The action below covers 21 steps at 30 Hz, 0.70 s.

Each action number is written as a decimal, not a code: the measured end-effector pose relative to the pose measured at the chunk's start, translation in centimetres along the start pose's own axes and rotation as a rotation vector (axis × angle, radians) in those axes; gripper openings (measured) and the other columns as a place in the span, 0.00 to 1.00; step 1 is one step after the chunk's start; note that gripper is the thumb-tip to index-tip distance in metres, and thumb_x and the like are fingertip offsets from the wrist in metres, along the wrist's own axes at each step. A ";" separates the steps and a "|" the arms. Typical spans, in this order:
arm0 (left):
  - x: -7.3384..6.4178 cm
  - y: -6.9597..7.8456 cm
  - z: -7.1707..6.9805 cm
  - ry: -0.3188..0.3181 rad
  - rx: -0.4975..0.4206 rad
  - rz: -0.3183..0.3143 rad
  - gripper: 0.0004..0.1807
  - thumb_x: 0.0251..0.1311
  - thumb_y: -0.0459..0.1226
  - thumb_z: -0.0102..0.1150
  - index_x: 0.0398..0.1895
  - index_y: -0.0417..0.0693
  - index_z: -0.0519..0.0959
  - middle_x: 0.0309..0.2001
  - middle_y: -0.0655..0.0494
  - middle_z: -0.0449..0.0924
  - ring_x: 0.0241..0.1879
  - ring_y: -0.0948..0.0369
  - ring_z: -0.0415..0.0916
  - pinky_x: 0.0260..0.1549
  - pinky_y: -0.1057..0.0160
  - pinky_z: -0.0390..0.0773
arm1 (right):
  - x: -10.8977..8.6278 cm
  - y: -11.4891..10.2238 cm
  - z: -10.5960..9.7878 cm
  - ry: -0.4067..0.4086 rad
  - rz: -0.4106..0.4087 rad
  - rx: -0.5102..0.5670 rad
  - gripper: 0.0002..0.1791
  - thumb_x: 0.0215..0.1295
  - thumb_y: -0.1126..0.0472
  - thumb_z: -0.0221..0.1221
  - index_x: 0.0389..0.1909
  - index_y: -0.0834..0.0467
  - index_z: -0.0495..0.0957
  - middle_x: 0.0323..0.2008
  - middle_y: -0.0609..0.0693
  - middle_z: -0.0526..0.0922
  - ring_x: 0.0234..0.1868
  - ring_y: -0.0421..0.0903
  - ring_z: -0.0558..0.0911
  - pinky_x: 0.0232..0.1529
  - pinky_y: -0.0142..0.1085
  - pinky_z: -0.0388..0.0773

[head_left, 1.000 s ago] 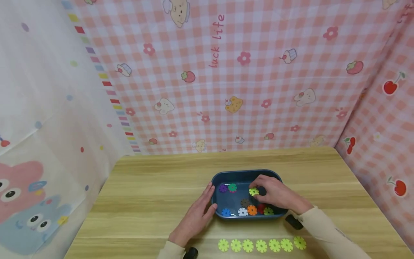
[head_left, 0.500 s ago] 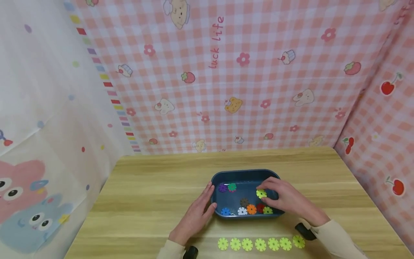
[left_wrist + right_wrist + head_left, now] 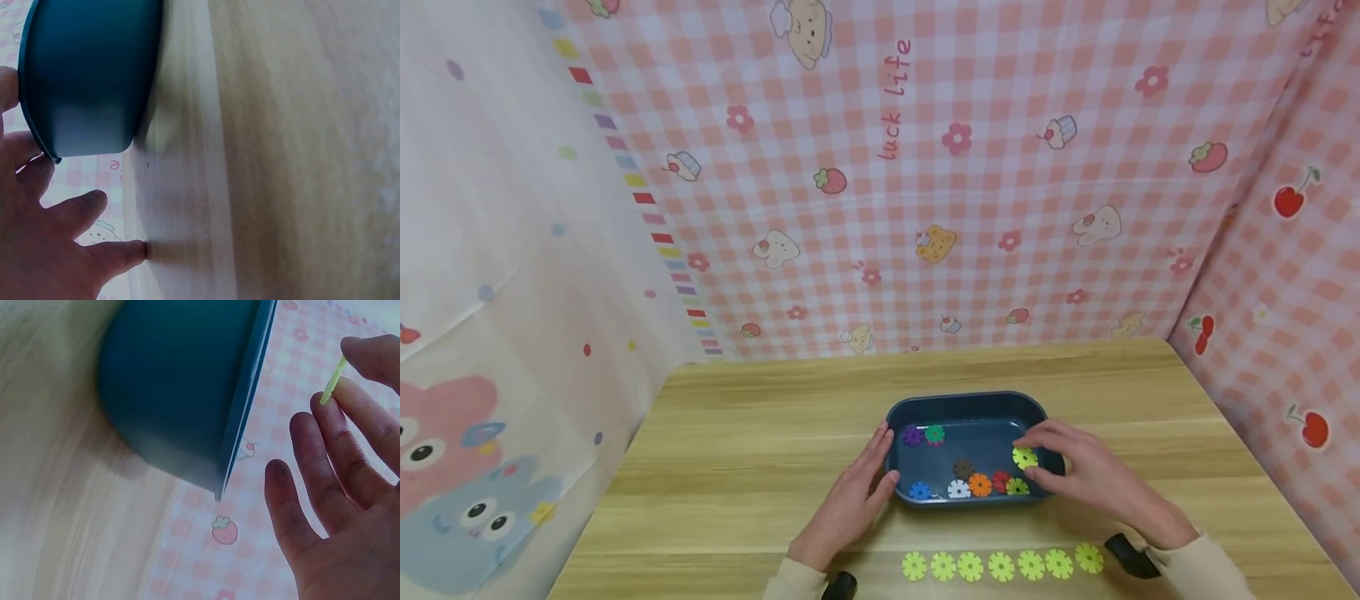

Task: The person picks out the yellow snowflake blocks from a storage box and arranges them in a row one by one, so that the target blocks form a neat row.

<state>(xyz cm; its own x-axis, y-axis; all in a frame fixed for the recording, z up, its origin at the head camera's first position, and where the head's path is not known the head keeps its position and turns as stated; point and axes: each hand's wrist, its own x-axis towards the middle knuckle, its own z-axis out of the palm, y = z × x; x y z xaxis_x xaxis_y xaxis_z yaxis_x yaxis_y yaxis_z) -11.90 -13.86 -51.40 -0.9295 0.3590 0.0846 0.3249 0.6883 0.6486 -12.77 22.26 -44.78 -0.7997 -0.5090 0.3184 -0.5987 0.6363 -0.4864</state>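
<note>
In the head view a dark blue tray [image 3: 967,501] stands on the table with several coloured snowflake building discs inside. My right hand [image 3: 1093,475] is over the tray's right end and pinches a yellow-green snowflake disc [image 3: 1024,457] between thumb and fingertips. From the right wrist, that pinched disc [image 3: 332,381] appears edge-on above the rim. My left hand [image 3: 850,492] touches the tray's left side with extended fingers. The left wrist view shows those fingers at the rim of the tray [image 3: 94,81], with others spread apart from it.
A row of several yellow-green discs [image 3: 1001,567] lies in front of the tray. Inside it are purple [image 3: 913,436], green [image 3: 934,434], blue [image 3: 920,490], white [image 3: 958,488] and orange discs [image 3: 980,485], among others. A checked cloth [image 3: 850,292] hangs behind the wooden table [image 3: 760,417].
My right hand has moved right and slightly nearer with the pinched yellow-green disc, from inside the tray toward its right rim. My left hand keeps its place on the tray.
</note>
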 end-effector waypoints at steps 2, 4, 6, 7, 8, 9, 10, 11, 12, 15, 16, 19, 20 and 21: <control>0.0 0.1 0.0 0.004 0.000 0.004 0.34 0.81 0.48 0.46 0.84 0.51 0.53 0.84 0.61 0.44 0.80 0.53 0.50 0.74 0.41 0.60 | -0.3 -0.1 -0.3 0.010 0.010 -0.008 0.17 0.61 0.63 0.73 0.52 0.51 0.87 0.48 0.41 0.82 0.48 0.44 0.83 0.46 0.44 0.86; 0.0 0.1 0.0 0.008 0.001 0.008 0.34 0.81 0.48 0.46 0.84 0.51 0.53 0.84 0.60 0.44 0.80 0.52 0.50 0.74 0.41 0.60 | -0.7 -0.1 -0.5 0.019 0.016 -0.013 0.17 0.61 0.62 0.73 0.52 0.50 0.87 0.48 0.39 0.82 0.48 0.42 0.83 0.47 0.44 0.86; 0.0 0.1 0.0 0.010 0.000 0.008 0.34 0.81 0.48 0.46 0.84 0.51 0.53 0.84 0.60 0.44 0.80 0.52 0.50 0.74 0.40 0.60 | -0.9 -0.1 -0.7 0.026 0.018 -0.012 0.18 0.61 0.62 0.73 0.52 0.49 0.87 0.48 0.39 0.82 0.48 0.41 0.82 0.48 0.45 0.86; 0.0 0.1 0.0 0.012 0.001 0.009 0.34 0.81 0.47 0.46 0.84 0.51 0.53 0.84 0.60 0.44 0.80 0.52 0.50 0.74 0.40 0.60 | -1.1 0.0 -0.7 0.030 0.016 -0.015 0.18 0.61 0.62 0.73 0.52 0.49 0.87 0.48 0.39 0.82 0.48 0.41 0.82 0.47 0.44 0.86; 0.0 0.1 0.0 0.010 0.001 0.007 0.34 0.81 0.47 0.46 0.84 0.51 0.53 0.84 0.60 0.44 0.80 0.52 0.50 0.74 0.41 0.59 | -1.2 0.0 -0.7 0.038 0.013 -0.019 0.18 0.61 0.62 0.74 0.52 0.49 0.87 0.48 0.39 0.82 0.47 0.40 0.82 0.47 0.44 0.86; 0.0 0.1 0.0 0.010 0.002 0.007 0.34 0.82 0.47 0.46 0.84 0.51 0.53 0.84 0.60 0.44 0.80 0.52 0.50 0.74 0.40 0.59 | -1.3 0.1 -0.7 0.043 0.006 -0.020 0.18 0.60 0.62 0.74 0.52 0.50 0.87 0.48 0.39 0.82 0.47 0.40 0.82 0.47 0.44 0.86; 0.0 0.1 0.0 0.008 0.004 0.006 0.34 0.82 0.47 0.46 0.84 0.51 0.53 0.84 0.60 0.44 0.80 0.52 0.50 0.74 0.41 0.59 | -1.4 0.2 -0.7 0.052 -0.003 -0.021 0.18 0.60 0.62 0.74 0.51 0.50 0.87 0.47 0.39 0.82 0.47 0.40 0.82 0.46 0.43 0.86; 0.0 0.1 0.0 0.007 0.002 0.005 0.34 0.82 0.47 0.46 0.84 0.51 0.53 0.84 0.60 0.44 0.80 0.52 0.50 0.74 0.41 0.59 | -1.6 0.2 -0.7 0.064 -0.015 -0.026 0.18 0.59 0.63 0.75 0.51 0.50 0.87 0.47 0.39 0.83 0.47 0.40 0.82 0.46 0.43 0.86; 0.0 0.1 0.0 0.006 0.000 0.004 0.34 0.82 0.47 0.46 0.84 0.51 0.53 0.84 0.60 0.44 0.80 0.52 0.50 0.74 0.41 0.59 | -1.7 0.3 -0.7 0.075 -0.027 -0.030 0.19 0.58 0.64 0.75 0.51 0.50 0.87 0.47 0.39 0.83 0.47 0.40 0.83 0.46 0.42 0.86; 0.0 0.1 0.0 0.004 0.001 0.002 0.34 0.81 0.47 0.46 0.84 0.51 0.53 0.84 0.60 0.44 0.80 0.52 0.50 0.74 0.41 0.59 | -2.0 0.6 -0.7 0.105 -0.064 -0.043 0.20 0.56 0.65 0.76 0.50 0.49 0.88 0.47 0.38 0.83 0.47 0.40 0.83 0.45 0.39 0.86; 0.0 0.1 0.0 0.005 0.001 0.003 0.34 0.81 0.47 0.46 0.84 0.51 0.53 0.84 0.60 0.44 0.80 0.52 0.50 0.74 0.41 0.60 | -2.1 0.6 -0.7 0.112 -0.073 -0.044 0.21 0.55 0.66 0.76 0.50 0.49 0.88 0.46 0.38 0.83 0.46 0.40 0.83 0.45 0.39 0.86; 0.0 0.1 0.0 0.010 0.000 0.008 0.34 0.81 0.46 0.47 0.84 0.50 0.54 0.84 0.59 0.45 0.80 0.52 0.50 0.74 0.41 0.60 | -2.4 0.8 -0.8 0.120 -0.075 -0.051 0.21 0.54 0.66 0.76 0.49 0.49 0.88 0.46 0.38 0.84 0.46 0.40 0.83 0.45 0.36 0.85; 0.0 0.1 0.0 0.011 -0.001 0.012 0.34 0.81 0.46 0.47 0.84 0.49 0.54 0.84 0.59 0.45 0.80 0.52 0.50 0.74 0.41 0.60 | -2.6 0.8 -0.8 0.119 -0.070 -0.050 0.21 0.54 0.66 0.76 0.49 0.48 0.88 0.46 0.38 0.83 0.46 0.39 0.83 0.45 0.36 0.85; 0.0 0.1 0.0 0.011 -0.001 0.014 0.34 0.81 0.46 0.48 0.84 0.49 0.54 0.84 0.59 0.45 0.80 0.52 0.50 0.74 0.41 0.60 | -2.7 0.9 -0.9 0.120 -0.065 -0.050 0.21 0.54 0.66 0.76 0.49 0.48 0.88 0.46 0.38 0.83 0.46 0.39 0.83 0.45 0.35 0.85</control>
<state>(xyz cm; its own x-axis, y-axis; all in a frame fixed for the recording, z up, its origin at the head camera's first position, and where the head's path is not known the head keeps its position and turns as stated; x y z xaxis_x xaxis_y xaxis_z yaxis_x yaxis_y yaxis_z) -11.86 -13.80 -51.34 -0.9266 0.3618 0.1024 0.3382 0.6825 0.6479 -11.17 24.73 -45.32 -0.7571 -0.4793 0.4440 -0.6485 0.6338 -0.4216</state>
